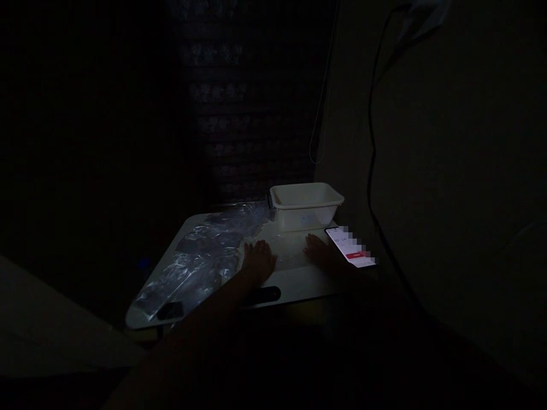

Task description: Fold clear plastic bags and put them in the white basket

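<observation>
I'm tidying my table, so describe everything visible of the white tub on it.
The white tub looks like plastic: rectangular, with rounded corners, an out-turned rim and walls narrowing downward. Its front bears a faint bluish mark; a dark piece shows at its left end. It stands upright, open-topped, near the far right corner of the table. Crinkled clear plastic lies by its left side; contact is unclear.
</observation>
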A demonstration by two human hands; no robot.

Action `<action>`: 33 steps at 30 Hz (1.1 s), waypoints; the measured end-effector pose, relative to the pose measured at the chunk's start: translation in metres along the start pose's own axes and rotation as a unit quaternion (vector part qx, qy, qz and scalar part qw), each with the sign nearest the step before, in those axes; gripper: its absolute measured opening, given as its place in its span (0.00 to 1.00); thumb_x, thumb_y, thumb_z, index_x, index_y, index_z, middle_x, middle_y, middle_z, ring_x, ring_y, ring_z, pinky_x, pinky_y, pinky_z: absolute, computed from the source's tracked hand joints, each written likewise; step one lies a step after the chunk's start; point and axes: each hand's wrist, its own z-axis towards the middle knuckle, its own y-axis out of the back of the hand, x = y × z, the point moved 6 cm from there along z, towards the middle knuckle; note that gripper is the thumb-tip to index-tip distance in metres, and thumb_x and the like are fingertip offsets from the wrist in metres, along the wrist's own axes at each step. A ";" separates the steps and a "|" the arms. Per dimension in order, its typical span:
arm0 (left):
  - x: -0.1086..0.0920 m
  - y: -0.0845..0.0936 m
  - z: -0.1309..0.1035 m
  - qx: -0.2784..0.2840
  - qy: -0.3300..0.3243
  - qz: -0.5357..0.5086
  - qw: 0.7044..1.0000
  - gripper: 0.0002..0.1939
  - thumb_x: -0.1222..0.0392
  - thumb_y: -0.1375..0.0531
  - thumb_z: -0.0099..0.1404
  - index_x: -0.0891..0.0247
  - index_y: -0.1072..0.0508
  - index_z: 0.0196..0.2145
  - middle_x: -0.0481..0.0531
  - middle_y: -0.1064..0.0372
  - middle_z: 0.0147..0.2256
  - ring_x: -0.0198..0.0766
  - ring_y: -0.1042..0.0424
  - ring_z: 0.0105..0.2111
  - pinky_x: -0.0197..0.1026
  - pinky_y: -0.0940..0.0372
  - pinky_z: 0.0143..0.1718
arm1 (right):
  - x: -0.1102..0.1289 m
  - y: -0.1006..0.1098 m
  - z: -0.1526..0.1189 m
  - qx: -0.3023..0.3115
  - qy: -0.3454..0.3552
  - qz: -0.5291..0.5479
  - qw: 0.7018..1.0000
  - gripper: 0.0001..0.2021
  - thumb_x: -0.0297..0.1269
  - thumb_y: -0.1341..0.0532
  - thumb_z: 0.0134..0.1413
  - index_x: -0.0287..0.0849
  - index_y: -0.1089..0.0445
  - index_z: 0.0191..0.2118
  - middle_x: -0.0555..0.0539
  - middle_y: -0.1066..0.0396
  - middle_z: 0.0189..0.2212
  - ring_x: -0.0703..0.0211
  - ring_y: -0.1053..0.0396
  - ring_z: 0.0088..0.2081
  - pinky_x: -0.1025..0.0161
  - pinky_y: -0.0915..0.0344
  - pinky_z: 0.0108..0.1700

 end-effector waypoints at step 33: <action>-0.004 0.000 0.006 0.008 -0.036 -0.010 0.999 0.27 0.52 0.68 0.60 0.69 0.54 0.53 0.59 0.59 0.55 0.43 0.62 0.54 0.57 0.65 0.49 | 0.018 0.018 0.037 -0.001 -0.081 -0.036 0.996 0.23 0.40 0.63 0.54 0.32 0.46 0.49 0.36 0.48 0.51 0.52 0.51 0.52 0.43 0.58 0.49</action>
